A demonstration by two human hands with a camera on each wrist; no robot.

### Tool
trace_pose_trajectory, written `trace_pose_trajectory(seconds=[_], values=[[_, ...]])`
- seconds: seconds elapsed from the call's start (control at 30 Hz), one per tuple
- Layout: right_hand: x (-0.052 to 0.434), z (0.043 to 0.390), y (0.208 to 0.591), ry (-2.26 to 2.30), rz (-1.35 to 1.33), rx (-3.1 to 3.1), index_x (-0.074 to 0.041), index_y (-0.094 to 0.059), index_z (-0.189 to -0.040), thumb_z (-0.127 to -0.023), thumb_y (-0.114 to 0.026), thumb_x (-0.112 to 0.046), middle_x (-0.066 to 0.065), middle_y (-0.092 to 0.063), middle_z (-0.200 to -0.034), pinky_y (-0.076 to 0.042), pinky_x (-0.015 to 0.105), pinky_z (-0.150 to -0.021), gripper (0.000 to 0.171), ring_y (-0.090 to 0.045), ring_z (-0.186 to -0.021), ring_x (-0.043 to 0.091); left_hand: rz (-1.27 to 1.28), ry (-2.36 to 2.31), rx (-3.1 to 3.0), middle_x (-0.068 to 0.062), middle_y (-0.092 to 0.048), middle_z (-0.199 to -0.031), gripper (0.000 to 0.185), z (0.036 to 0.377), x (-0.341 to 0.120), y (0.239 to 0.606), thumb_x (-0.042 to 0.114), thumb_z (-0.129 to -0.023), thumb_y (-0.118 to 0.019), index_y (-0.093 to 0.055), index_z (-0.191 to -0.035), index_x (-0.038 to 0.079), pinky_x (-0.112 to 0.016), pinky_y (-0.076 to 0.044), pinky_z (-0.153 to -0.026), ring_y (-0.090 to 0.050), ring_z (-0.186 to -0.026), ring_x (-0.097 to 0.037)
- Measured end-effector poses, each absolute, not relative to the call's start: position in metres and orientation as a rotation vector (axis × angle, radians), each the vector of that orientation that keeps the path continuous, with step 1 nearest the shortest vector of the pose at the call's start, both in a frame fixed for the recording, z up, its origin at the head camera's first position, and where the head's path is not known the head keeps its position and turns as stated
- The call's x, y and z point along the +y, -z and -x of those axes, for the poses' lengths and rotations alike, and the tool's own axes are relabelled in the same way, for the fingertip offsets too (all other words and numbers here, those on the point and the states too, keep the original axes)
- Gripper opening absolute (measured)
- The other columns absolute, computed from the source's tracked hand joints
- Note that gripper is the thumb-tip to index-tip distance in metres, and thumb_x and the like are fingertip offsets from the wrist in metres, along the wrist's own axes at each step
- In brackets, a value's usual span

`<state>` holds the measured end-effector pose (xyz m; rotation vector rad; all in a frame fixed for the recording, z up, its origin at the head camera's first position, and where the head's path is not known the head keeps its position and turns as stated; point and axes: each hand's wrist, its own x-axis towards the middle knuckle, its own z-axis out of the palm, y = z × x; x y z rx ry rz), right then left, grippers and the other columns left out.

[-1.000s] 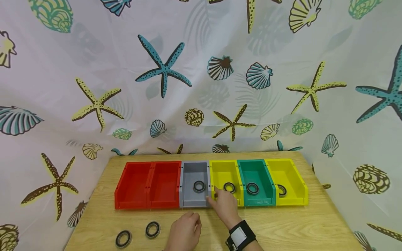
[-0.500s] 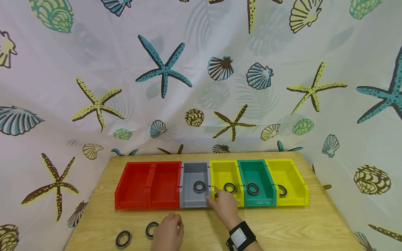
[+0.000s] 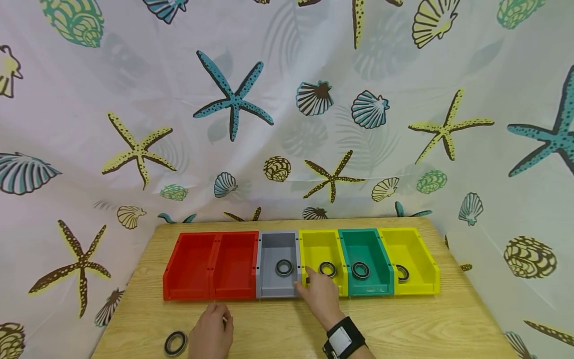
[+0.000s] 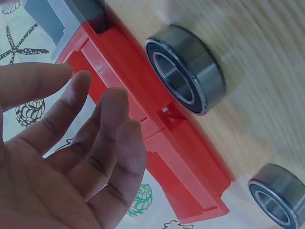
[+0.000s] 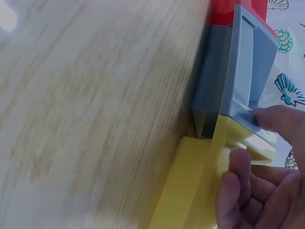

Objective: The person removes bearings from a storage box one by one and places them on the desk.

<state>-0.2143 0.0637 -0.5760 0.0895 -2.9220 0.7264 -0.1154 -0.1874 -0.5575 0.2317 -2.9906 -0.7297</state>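
My left hand [image 3: 212, 331] is low over the table's left front, its fingers loosely bent with nothing between them. In the left wrist view, a ring-shaped ball bearing [image 4: 190, 69] with a black seal lies just beyond those fingers; the hand hides it in the head view. Another bearing [image 3: 175, 344] lies on the table to the left. My right hand [image 3: 322, 296] rests at the front where the grey bin [image 3: 274, 291] meets the yellow bin [image 3: 323, 238]. Its thumb is on the grey bin's edge, and its other fingers are bent at the yellow bin, holding no bearing.
Two red bins [image 3: 193, 259] join the row on the left. A green bin [image 3: 365, 239] and a second yellow bin [image 3: 417, 259] continue it rightward. The grey, green and both yellow bins each contain a bearing. A patterned cloth [image 3: 278, 129] hangs behind the wooden table [image 3: 403, 324].
My left hand has moved left across the table front and now covers one of the two loose bearings. The right hand and the bearings in the bins stay where they were.
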Motion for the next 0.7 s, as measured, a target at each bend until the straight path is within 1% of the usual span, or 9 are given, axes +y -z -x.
trace_pose_trajectory(seconds=[0.07, 0.2, 0.27, 0.37, 0.43, 0.5, 0.53, 0.6, 0.7], values=[[0.063, 0.214, 0.576, -0.732, -0.082, -2.916, -0.005, -0.063, -0.125, -0.079, -0.076, -0.041, 0.005, -0.066, -0.073, -0.038, 0.03, -0.045, 0.06, -0.051, -0.053, 0.014, -0.24, 0.726, -2.997, 0.003, -0.054, -0.08, 0.019, 0.115, -0.19, 0.557, 0.013, -0.082, -0.072, -0.057, -0.073, 0.018, -0.029, -0.038, -0.043, -0.049, -0.057, -0.01], [0.058, 0.212, 0.572, -0.739, -0.065, -2.856, -0.007, -0.054, -0.134, -0.08, -0.075, -0.04, 0.012, -0.068, -0.106, -0.046, 0.033, -0.051, 0.067, -0.061, -0.064, 0.02, -0.269, 0.698, -2.992, 0.002, -0.055, -0.08, 0.018, 0.115, -0.195, 0.557, 0.013, -0.081, -0.073, -0.058, -0.073, 0.018, -0.03, -0.04, -0.044, -0.053, -0.06, -0.012], [0.056, 0.211, 0.568, -0.747, -0.078, -2.795, -0.008, -0.051, -0.137, -0.081, -0.074, -0.038, 0.012, -0.059, -0.127, -0.045, 0.032, -0.05, 0.067, -0.06, -0.063, 0.017, -0.288, 0.692, -2.993, 0.002, -0.055, -0.08, 0.018, 0.115, -0.198, 0.559, 0.013, -0.081, -0.074, -0.059, -0.073, 0.018, -0.031, -0.04, -0.044, -0.054, -0.061, -0.013], [0.051, 0.209, 0.559, -0.773, -0.128, -2.702, -0.009, -0.05, -0.138, -0.084, -0.072, -0.034, 0.008, -0.051, -0.138, -0.037, 0.025, -0.042, 0.063, -0.046, -0.048, 0.009, -0.317, 0.696, -3.004, 0.002, -0.053, -0.078, 0.016, 0.115, -0.201, 0.561, 0.014, -0.082, -0.073, -0.059, -0.073, 0.018, -0.031, -0.038, -0.044, -0.052, -0.059, -0.012], [0.047, 0.208, 0.555, -0.782, -0.172, -2.641, -0.01, -0.052, -0.137, -0.085, -0.071, -0.032, 0.006, -0.051, -0.138, -0.031, 0.022, -0.038, 0.06, -0.036, -0.043, 0.004, -0.329, 0.698, -3.009, 0.002, -0.053, -0.077, 0.015, 0.115, -0.204, 0.562, 0.015, -0.082, -0.072, -0.06, -0.074, 0.018, -0.031, -0.037, -0.043, -0.05, -0.057, -0.012], [0.042, 0.208, 0.552, -0.783, -0.208, -2.605, -0.01, -0.055, -0.134, -0.086, -0.07, -0.031, 0.005, -0.055, -0.134, -0.029, 0.02, -0.037, 0.055, -0.035, -0.043, 0.002, -0.345, 0.699, -3.014, 0.001, -0.052, -0.076, 0.014, 0.115, -0.206, 0.563, 0.015, -0.082, -0.072, -0.06, -0.075, 0.018, -0.031, -0.037, -0.043, -0.048, -0.056, -0.012], [0.04, 0.207, 0.55, -0.788, -0.224, -2.591, -0.01, -0.057, -0.132, -0.086, -0.07, -0.031, 0.005, -0.058, -0.13, -0.031, 0.02, -0.039, 0.052, -0.037, -0.043, 0.003, -0.354, 0.701, -3.017, 0.001, -0.052, -0.076, 0.014, 0.115, -0.207, 0.563, 0.014, -0.082, -0.072, -0.06, -0.075, 0.018, -0.031, -0.036, -0.043, -0.048, -0.055, -0.012], [0.034, 0.207, 0.548, -0.786, -0.246, -2.589, -0.01, -0.062, -0.126, -0.086, -0.069, -0.031, 0.004, -0.064, -0.12, -0.038, 0.021, -0.044, 0.046, -0.05, -0.05, 0.004, -0.373, 0.706, -3.023, 0.001, -0.051, -0.076, 0.014, 0.114, -0.209, 0.563, 0.014, -0.082, -0.071, -0.06, -0.075, 0.018, -0.031, -0.035, -0.043, -0.046, -0.054, -0.013], [0.025, 0.208, 0.544, -0.798, -0.266, -2.628, -0.01, -0.068, -0.117, -0.086, -0.069, -0.033, 0.002, -0.07, -0.106, -0.048, 0.027, -0.054, 0.038, -0.065, -0.067, 0.012, -0.387, 0.716, -3.034, 0.001, -0.05, -0.075, 0.013, 0.113, -0.211, 0.562, 0.015, -0.082, -0.071, -0.06, -0.076, 0.018, -0.031, -0.034, -0.044, -0.045, -0.054, -0.013]])
